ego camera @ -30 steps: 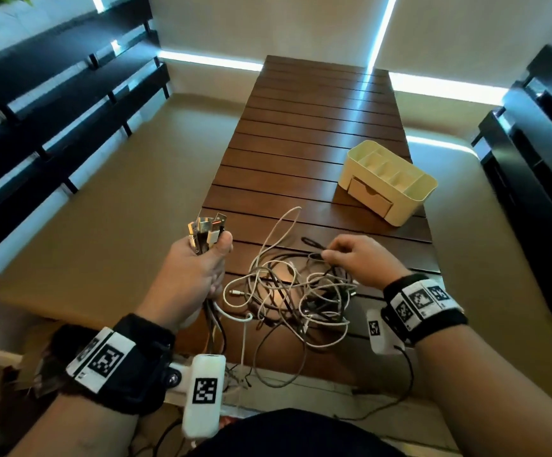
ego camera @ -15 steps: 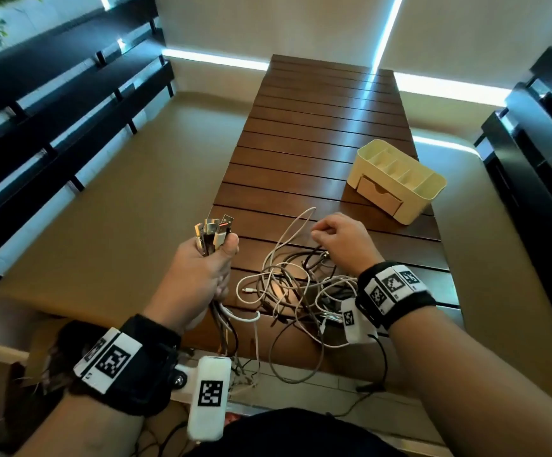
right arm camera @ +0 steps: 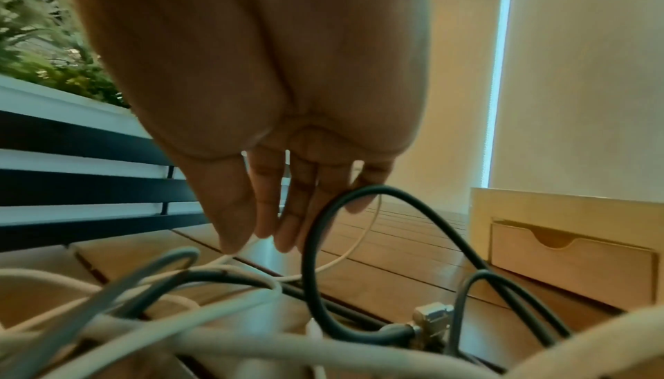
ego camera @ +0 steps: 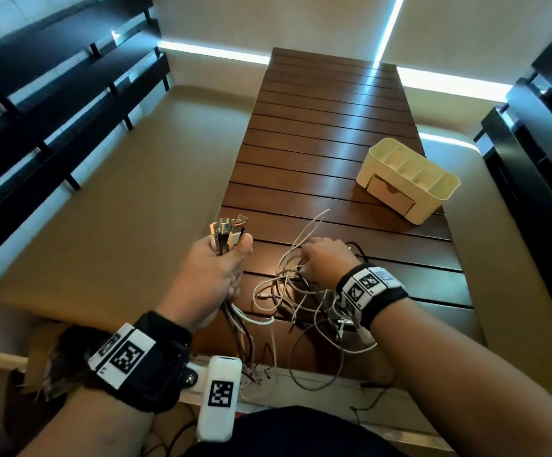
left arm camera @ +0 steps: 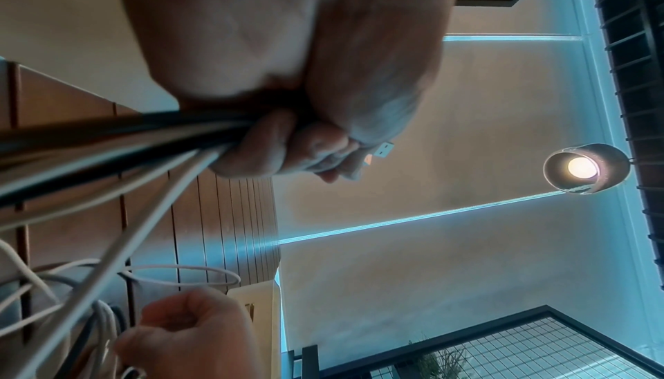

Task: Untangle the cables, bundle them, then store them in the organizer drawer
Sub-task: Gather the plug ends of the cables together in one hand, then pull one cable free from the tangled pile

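Note:
My left hand (ego camera: 222,268) is raised at the table's near left edge. It grips a bunch of cable ends (ego camera: 227,230), their USB plugs sticking up above the thumb; the cords (left arm camera: 108,143) trail out below the fist. A tangle of white and dark cables (ego camera: 297,301) lies on the slatted wooden table (ego camera: 327,127). My right hand (ego camera: 320,262) rests on top of the tangle, its thumb (right arm camera: 233,240) and fingertips pinching a white cable (right arm camera: 345,257). The cream organizer (ego camera: 433,206) stands at the far right, its drawer (ego camera: 390,192) closed.
A dark cable loop (right arm camera: 359,195) arches in front of my right fingers, with a metal connector (right arm camera: 431,317) beside it. Several cable ends hang over the near table edge (ego camera: 301,367). Black slatted racks (ego camera: 54,103) flank the table on both sides.
My right hand has moved left and farther across the tangle, onto the white loops. The left hand keeps its grip on the plug ends, nearly still.

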Demonstrator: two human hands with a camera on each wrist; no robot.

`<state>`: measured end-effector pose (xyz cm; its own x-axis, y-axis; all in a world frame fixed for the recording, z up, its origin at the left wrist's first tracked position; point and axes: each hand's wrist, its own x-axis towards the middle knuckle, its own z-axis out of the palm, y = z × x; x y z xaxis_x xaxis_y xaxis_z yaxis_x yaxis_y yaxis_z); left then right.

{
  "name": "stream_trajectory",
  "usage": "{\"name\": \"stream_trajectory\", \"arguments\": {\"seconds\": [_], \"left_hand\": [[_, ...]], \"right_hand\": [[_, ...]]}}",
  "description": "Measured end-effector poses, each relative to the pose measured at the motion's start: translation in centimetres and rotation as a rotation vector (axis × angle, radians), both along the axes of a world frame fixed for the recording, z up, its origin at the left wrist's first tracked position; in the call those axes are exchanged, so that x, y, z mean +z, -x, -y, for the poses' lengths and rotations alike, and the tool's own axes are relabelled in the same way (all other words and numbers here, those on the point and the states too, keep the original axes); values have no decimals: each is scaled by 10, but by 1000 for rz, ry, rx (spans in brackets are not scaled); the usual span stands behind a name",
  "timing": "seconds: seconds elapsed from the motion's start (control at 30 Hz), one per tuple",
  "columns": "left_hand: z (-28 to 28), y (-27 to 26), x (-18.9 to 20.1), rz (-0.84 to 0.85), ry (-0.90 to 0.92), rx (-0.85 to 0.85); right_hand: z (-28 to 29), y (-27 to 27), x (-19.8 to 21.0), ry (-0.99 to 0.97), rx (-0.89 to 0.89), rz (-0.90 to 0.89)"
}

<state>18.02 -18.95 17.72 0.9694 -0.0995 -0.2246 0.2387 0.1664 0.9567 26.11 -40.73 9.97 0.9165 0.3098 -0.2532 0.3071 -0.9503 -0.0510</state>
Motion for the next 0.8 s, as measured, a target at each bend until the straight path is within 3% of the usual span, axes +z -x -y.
{"name": "stream_trajectory", "arguments": {"seconds": [0.23,0.5,0.6,0.7,0.8], "left_hand": [[6,-10,-2,28,11,-47],[10,-9,0,34,19,-66],[14,-5,1,41,15,-68],[17,0,3,35,7,-77],[23,5,4,37,-1,-83]], "right_hand": [[20,9,10,273,-142,7],[51,25,29,334,-315,-114],[71,30,32,206,-430,-171],[95,45,33,-167,-571,-282],[112,59,32,-459,-598,-270]]}}
